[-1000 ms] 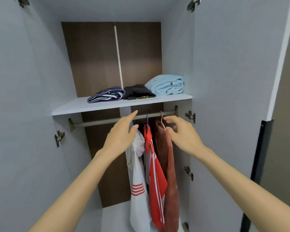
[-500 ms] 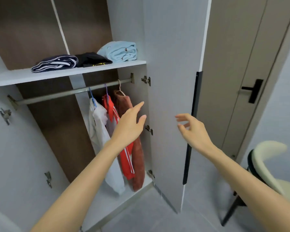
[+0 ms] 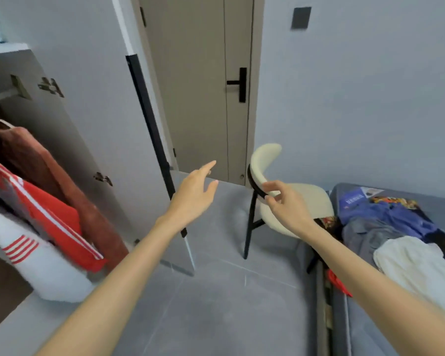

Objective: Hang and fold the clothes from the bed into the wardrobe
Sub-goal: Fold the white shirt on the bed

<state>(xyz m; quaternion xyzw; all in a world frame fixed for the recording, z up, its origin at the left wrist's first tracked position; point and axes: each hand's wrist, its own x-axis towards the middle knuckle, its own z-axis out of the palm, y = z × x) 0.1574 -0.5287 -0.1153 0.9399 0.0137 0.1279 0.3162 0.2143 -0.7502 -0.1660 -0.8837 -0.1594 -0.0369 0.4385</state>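
Observation:
The open wardrobe fills the left edge, with a brown garment (image 3: 49,173), a red striped jacket (image 3: 46,219) and a white top (image 3: 36,268) hanging from its rail (image 3: 0,95). At the right, the grey bed (image 3: 350,327) carries a pile of clothes: a blue shirt (image 3: 396,214), a grey-blue garment (image 3: 365,235) and a cream garment (image 3: 419,268). My left hand (image 3: 193,194) hovers over the floor with fingers stretched forward, holding nothing. My right hand (image 3: 285,204) floats in front of the chair, fingers loosely bent and empty.
A cream chair with black legs (image 3: 288,201) stands between me and the bed. The wardrobe door (image 3: 100,98) with its black edge handle swings out ahead on the left. Behind it is a closed room door (image 3: 203,86). Grey tiled floor (image 3: 216,304) lies below.
My view has swung right, from the wardrobe's inside to the floor, chair and bed. Both hands have left the hangers and rail and now hang empty in mid-air.

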